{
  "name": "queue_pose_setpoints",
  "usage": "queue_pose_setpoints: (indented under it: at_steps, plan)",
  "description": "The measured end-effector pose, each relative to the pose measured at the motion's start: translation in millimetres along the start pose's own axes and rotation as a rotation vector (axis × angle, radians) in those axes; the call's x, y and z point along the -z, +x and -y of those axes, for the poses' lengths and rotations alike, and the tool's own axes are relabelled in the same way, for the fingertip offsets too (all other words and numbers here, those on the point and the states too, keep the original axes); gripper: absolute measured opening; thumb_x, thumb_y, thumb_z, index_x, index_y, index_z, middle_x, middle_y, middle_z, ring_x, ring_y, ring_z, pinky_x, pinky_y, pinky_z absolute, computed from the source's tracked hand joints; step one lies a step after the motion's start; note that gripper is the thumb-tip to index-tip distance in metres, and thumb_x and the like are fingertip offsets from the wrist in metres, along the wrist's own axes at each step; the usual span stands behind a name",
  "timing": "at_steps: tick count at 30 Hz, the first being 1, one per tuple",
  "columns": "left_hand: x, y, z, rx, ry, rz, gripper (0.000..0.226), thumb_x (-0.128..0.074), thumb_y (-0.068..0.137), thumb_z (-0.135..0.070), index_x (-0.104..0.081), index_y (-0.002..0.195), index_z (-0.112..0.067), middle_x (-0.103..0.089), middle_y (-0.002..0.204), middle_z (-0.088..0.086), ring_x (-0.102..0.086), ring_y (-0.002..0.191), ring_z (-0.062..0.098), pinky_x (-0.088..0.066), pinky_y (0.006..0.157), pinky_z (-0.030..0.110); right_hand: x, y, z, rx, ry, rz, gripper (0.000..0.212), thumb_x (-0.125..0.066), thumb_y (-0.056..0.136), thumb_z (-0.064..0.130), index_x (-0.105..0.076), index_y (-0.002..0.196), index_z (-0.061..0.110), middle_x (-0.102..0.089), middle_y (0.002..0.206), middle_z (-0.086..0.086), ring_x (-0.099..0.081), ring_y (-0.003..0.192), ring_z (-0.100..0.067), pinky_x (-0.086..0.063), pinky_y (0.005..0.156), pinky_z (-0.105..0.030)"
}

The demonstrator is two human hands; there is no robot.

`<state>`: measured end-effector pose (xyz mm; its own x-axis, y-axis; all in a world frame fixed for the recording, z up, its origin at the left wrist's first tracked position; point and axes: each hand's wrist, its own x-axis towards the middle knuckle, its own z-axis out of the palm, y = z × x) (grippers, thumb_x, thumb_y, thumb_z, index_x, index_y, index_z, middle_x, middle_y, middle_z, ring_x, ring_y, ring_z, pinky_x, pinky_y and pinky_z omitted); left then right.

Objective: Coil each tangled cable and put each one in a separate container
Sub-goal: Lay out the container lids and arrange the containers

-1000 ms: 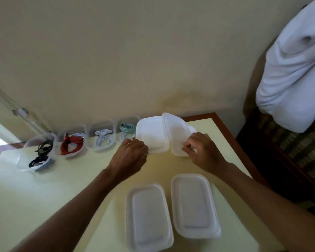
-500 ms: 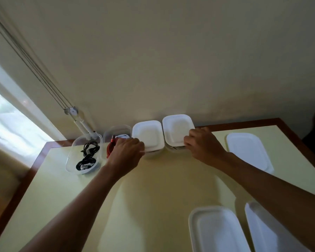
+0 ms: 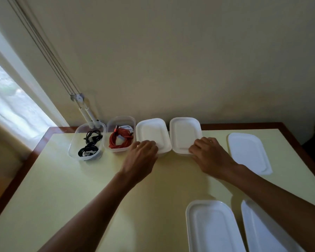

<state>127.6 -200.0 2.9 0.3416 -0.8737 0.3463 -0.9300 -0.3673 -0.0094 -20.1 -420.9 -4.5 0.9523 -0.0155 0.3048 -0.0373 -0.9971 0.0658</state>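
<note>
Along the far edge of the yellow table [image 3: 80,188] stands a row of containers. The leftmost clear container [image 3: 75,142] holds a coiled black cable [image 3: 89,144]. Beside it a clear container [image 3: 109,128] holds a coiled red cable [image 3: 118,140] with some white cable. White lids cover the two to the right. My left hand [image 3: 142,155] grips the near edge of the left white lid [image 3: 152,131], fingers curled. My right hand [image 3: 207,155] grips the near edge of the right white lid [image 3: 185,131]. What lies under both lids is hidden.
Three loose white lids lie on the table: one at the right [image 3: 249,153] and two at the near right [image 3: 213,228] [image 3: 269,233]. Blind cords and their weights [image 3: 87,113] hang at the wall behind the leftmost container. A window is on the left.
One second ago both hands held the two lids tilted above the row. The lids now lie flat on the third and fourth containers. The view has swung left.
</note>
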Motion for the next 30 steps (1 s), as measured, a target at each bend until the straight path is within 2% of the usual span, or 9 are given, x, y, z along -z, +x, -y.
queue_pose_setpoints:
  at_steps: [4,7,12,16,18,20,22,27,30]
  plan:
    - [13.8,-40.0,-21.5,0.025,-0.117,0.031,0.015,-0.076,0.080,-0.013,-0.064,0.089,-0.012,-0.070,0.107,0.006,-0.067,0.099,0.024,-0.056,0.081,0.041,12.1,-32.5,-0.5,0.058,0.005,0.017,0.023,-0.073,0.067,-0.001,-0.060,0.079,0.014,-0.052,0.076,-0.002,-0.051,0.070,-0.024,-0.046,0.066,-0.036]
    - [24.6,-77.7,-31.3,0.043,-0.178,0.025,0.013,-0.072,0.084,-0.021,-0.065,0.094,-0.015,-0.069,0.115,0.004,-0.066,0.106,0.021,-0.056,0.086,0.042,23.3,-58.8,0.6,0.120,0.024,0.013,0.007,-0.068,0.079,0.014,-0.061,0.080,0.013,-0.054,0.079,-0.003,-0.052,0.073,-0.025,-0.047,0.066,-0.038]
    - [41.8,-109.4,-43.7,0.135,-0.099,0.078,0.077,-0.048,0.084,-0.069,-0.048,0.136,-0.012,-0.064,0.128,0.005,-0.063,0.112,0.022,-0.046,0.096,0.048,41.9,-74.9,5.5,0.077,0.071,-0.081,0.038,-0.050,0.093,0.042,-0.069,0.084,0.011,-0.062,0.092,-0.007,-0.055,0.091,-0.027,-0.043,0.079,-0.038]
    - [47.4,-83.9,-48.4,0.325,-0.154,0.239,0.090,-0.007,0.088,-0.074,-0.022,0.153,-0.013,-0.025,0.160,0.005,-0.023,0.147,0.020,-0.018,0.115,0.054,40.6,-52.8,18.7,-0.201,0.102,-0.052,0.056,-0.028,0.098,0.048,-0.067,0.109,0.007,-0.060,0.122,-0.016,-0.053,0.118,-0.035,-0.047,0.091,-0.047]
    - [40.6,-61.0,-50.1,0.374,-0.145,0.326,0.091,-0.001,0.087,-0.074,-0.010,0.155,-0.015,-0.003,0.164,0.004,-0.002,0.151,0.020,-0.006,0.119,0.056,36.8,-32.0,25.8,-0.311,0.165,0.056,0.062,-0.025,0.098,0.051,-0.058,0.129,0.009,-0.048,0.143,-0.019,-0.040,0.136,-0.036,-0.040,0.104,-0.051]
    - [29.5,-42.6,-51.1,0.390,-0.127,0.395,0.094,-0.004,0.083,-0.078,-0.001,0.156,-0.017,0.012,0.163,0.001,0.014,0.149,0.022,0.002,0.117,0.062,29.8,-14.3,30.6,-0.389,0.187,0.197,0.069,-0.017,0.097,0.059,-0.035,0.149,0.018,-0.022,0.161,-0.015,-0.015,0.150,-0.033,-0.022,0.117,-0.050]
    - [16.8,-34.0,-50.2,0.380,-0.097,0.435,0.099,-0.005,0.080,-0.083,0.005,0.155,-0.019,0.019,0.162,0.000,0.022,0.147,0.024,0.007,0.113,0.066,18.6,-7.0,34.4,-0.379,0.144,0.303,0.076,-0.009,0.094,0.068,-0.012,0.156,0.025,0.000,0.165,-0.013,0.003,0.152,-0.033,-0.008,0.120,-0.051]
    - [0.5,-36.9,-46.4,0.375,-0.085,0.410,0.094,-0.003,0.083,-0.081,0.009,0.155,-0.021,0.017,0.162,-0.001,0.019,0.148,0.024,0.011,0.112,0.065,7.6,-8.3,36.9,-0.336,0.036,0.400,0.080,0.012,0.085,0.072,0.003,0.155,0.034,0.005,0.164,-0.016,0.005,0.151,-0.037,0.000,0.120,-0.052]
    - [-3.1,-37.2,-44.9,0.370,-0.101,0.383,0.081,-0.005,0.092,-0.070,0.007,0.155,-0.022,0.016,0.163,-0.001,0.017,0.149,0.024,0.010,0.113,0.064,6.6,-7.6,38.6,-0.336,0.011,0.409,0.076,0.007,0.086,0.068,0.004,0.155,0.035,0.005,0.164,-0.015,0.005,0.151,-0.037,0.000,0.120,-0.052]
